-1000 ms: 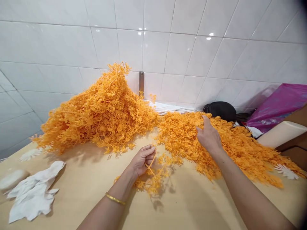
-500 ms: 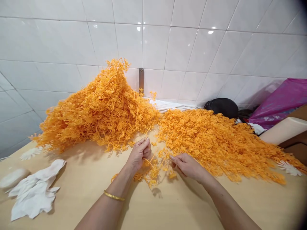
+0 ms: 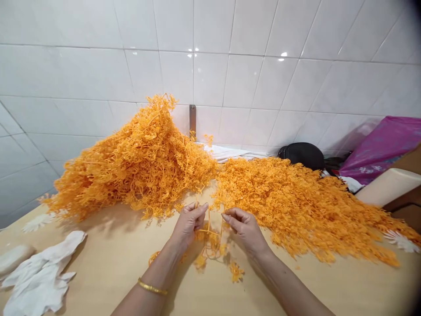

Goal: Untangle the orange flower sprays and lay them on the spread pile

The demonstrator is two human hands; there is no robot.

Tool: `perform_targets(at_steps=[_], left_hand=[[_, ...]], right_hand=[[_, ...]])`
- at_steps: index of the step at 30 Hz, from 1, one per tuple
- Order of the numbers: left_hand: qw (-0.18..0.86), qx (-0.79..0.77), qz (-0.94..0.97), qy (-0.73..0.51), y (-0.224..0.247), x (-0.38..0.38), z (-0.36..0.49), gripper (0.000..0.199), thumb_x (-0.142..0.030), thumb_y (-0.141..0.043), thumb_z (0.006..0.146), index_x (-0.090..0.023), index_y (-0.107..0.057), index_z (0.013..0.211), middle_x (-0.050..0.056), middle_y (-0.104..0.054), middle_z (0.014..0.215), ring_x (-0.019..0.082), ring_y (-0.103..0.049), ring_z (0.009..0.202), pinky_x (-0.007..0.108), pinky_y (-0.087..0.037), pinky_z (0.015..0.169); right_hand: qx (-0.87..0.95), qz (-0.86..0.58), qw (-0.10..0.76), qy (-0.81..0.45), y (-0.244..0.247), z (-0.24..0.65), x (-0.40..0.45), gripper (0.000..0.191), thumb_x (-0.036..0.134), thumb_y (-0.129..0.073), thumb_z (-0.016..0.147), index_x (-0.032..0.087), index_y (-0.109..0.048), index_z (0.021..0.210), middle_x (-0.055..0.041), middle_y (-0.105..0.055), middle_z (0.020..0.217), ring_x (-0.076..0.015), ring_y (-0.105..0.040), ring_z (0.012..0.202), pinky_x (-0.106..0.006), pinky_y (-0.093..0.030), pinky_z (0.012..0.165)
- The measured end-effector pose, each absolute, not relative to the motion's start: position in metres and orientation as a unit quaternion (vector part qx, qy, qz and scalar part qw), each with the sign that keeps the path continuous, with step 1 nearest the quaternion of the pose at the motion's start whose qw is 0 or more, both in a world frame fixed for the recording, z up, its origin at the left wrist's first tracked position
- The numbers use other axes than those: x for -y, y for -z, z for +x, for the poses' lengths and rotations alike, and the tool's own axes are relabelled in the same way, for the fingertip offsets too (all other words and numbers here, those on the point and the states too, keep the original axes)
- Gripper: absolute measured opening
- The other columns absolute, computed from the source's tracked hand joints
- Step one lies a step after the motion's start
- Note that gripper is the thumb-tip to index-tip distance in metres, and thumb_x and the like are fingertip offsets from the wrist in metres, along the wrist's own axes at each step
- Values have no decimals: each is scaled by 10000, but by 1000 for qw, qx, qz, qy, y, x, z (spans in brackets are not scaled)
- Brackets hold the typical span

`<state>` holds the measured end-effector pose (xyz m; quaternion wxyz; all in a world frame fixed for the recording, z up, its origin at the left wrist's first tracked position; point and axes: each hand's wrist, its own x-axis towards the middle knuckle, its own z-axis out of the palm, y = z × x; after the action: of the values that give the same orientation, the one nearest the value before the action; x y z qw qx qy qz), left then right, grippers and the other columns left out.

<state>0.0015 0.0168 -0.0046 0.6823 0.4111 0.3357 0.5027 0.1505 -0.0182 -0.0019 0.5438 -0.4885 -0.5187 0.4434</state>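
Observation:
Near the middle of the table, my left hand pinches an orange plastic sprig by its stem. To its right, my right hand is closed on a thin stem of the orange sprig, with thumb and forefinger together. The sprig's branches hang between and below the two hands. One small orange flower piece lies on the table below my right hand. A tall heap of orange sprigs rises behind my left hand, and a flatter spread of them lies behind and right of my right hand.
Crumpled white cloth and a pale rounded object lie at the left on the table. White flower shapes sit at both sides. A black case, a purple bag and a pale roll stand at the back right.
The view has tilted up slightly. My right hand has moved left, closer to my left hand, and the sprig's branches now hang differently. A flower piece now shows apart below my right hand.

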Motion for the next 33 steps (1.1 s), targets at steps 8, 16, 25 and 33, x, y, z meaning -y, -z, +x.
perform_targets(at_steps=[8, 16, 25, 33], left_hand=[[724, -350, 397, -442, 7, -8, 13, 220, -287, -679, 604, -134, -558, 706, -33, -496, 499, 50, -431, 399, 178, -319, 418], [723, -382, 363, -446, 2, -6, 10, 239, -241, -708, 552, -154, -591, 741, -10, -589, 609, 108, -549, 477, 259, -455, 496], [711, -379, 262, -530, -10, -19, -9, 77, -121, -616, 645, -143, -577, 708, -8, -594, 696, 67, -534, 525, 191, -456, 489], [753, -321, 240, -522, -2, -29, -13, 72, -77, -553, 702, -131, -531, 745, -28, -488, 581, 66, -517, 519, 200, -452, 526]], right_hand=[[486, -480, 564, -464, 6, 134, 9, 166, 326, -547, 717, 173, -511, 664, 33, -432, 588, -78, -347, 483, -214, -295, 443], [576, -434, 502, -477, 0, 137, 34, 183, 220, -448, 778, 210, -410, 957, 16, -524, 724, -119, -531, 696, -288, -438, 679], [845, -484, 210, -90, 12, 173, 82, 305, 308, -446, 811, 215, -476, 1100, -112, -432, 1204, -265, -335, 1132, -461, -276, 930], [852, -483, 103, 176, 24, 188, 9, 378, 365, -314, 864, 285, -403, 1222, -49, -273, 1374, -292, -130, 1262, -537, -78, 978]])
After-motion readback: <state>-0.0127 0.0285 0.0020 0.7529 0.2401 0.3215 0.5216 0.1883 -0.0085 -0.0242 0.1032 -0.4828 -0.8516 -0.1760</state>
